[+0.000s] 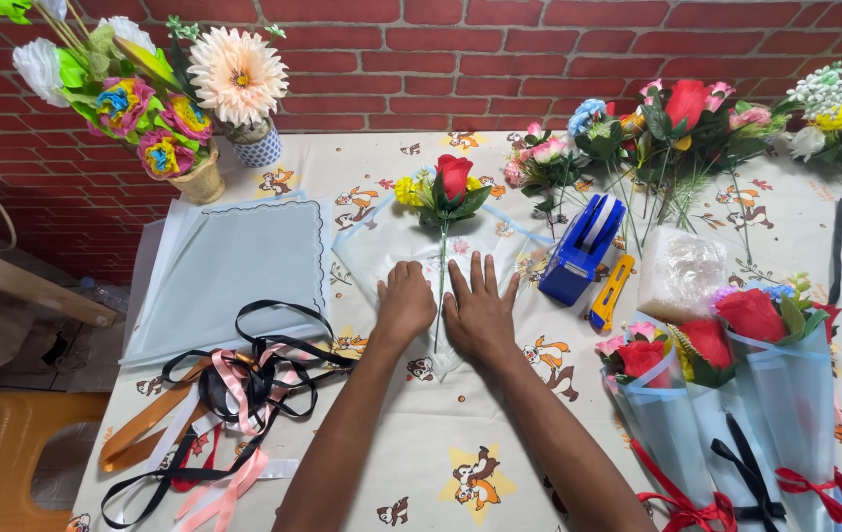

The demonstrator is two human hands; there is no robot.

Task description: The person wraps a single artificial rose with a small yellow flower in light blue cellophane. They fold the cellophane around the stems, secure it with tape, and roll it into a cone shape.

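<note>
A red artificial rose with yellow blossoms (450, 187) lies at the frame's centre on a clear wrapping sheet (381, 246). The left hand (405, 303), fingers curled, and the right hand (480, 313), fingers spread flat, press beside its stem. To fold well, I think both sides need even pressure, the stem kept centred.

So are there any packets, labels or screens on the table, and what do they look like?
No labels, signs or screens show.
Clear plastic bag: right of the blue tape dispenser, crinkly, see-through.
Three wrapped bouquets: front right, pale blue cones holding red roses, tied with red and black ribbons.
</note>
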